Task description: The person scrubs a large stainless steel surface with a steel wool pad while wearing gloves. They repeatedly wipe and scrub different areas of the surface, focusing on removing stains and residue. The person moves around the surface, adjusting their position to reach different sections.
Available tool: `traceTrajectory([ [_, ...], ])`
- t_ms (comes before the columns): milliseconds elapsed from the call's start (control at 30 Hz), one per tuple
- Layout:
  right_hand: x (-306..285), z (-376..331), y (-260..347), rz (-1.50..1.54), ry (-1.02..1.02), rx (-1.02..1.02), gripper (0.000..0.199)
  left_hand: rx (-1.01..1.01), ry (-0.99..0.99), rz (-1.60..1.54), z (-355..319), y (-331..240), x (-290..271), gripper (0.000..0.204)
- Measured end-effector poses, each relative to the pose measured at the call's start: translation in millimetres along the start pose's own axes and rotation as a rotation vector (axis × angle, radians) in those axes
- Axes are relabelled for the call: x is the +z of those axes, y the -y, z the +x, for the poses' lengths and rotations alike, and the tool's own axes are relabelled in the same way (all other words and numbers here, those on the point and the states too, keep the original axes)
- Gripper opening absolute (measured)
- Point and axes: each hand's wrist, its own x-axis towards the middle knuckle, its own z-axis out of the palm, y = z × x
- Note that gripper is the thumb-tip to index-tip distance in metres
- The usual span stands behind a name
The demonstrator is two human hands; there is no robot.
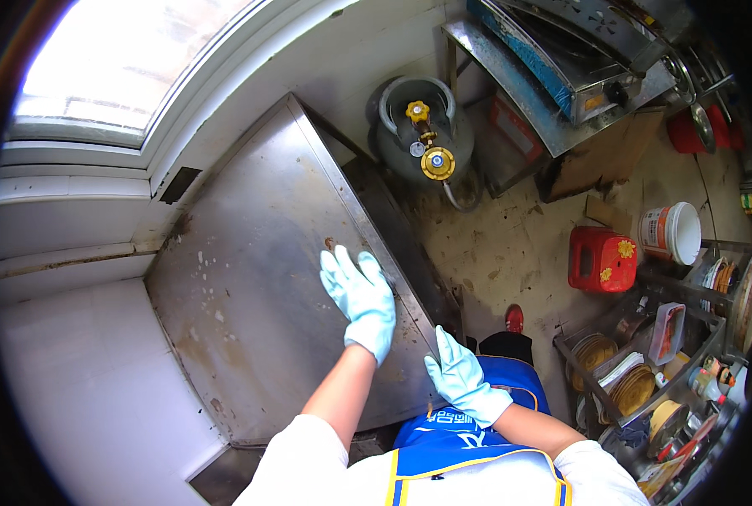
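Note:
A stained stainless steel table (pixel 258 228) fills the left and middle of the view, with pale spots and brownish smears on its top. My left hand (pixel 361 299), in a light blue rubber glove, is over the tabletop near its right edge, fingers stretched out and holding nothing. Whether its palm touches the metal I cannot tell. My right hand (pixel 464 379), gloved the same way, is beside the table's right edge in front of my blue apron (pixel 519 375). Its fingers are extended, and nothing shows in them.
Beyond the table stands a grey gas cylinder (pixel 384 148) with a yellow valve and hose. A metal stand (pixel 511 76) carries equipment at the back. On the right are a red jerrycan (pixel 599 261), a white bucket (pixel 684 234) and a crowded rack (pixel 612 413). A window (pixel 123 67) lies upper left.

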Motion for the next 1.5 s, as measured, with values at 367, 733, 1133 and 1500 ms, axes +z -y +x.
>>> traceTrajectory([
  [367, 0.6, -1.2, -1.4, 0.049, 0.034, 0.034, 0.071, 0.203, -0.199, 0.170, 215.7, 20.3, 9.7, 0.058],
  [733, -2.6, 0.3, -0.2, 0.105, 0.087, 0.099, 0.072, 0.562, 0.001, 0.242, 42.6, 43.9, -8.3, 0.059],
  [1133, -1.2, -1.8, -0.2, 0.070, 0.020, 0.040, 0.071, 0.544, -0.042, 0.043, 80.4, 13.7, -1.3, 0.069],
  [1500, -0.8, 1.2, -0.2, 0.089, 0.036, 0.072, 0.071, 0.725, -0.065, 0.130, 87.2, -13.8, 10.0, 0.045],
])
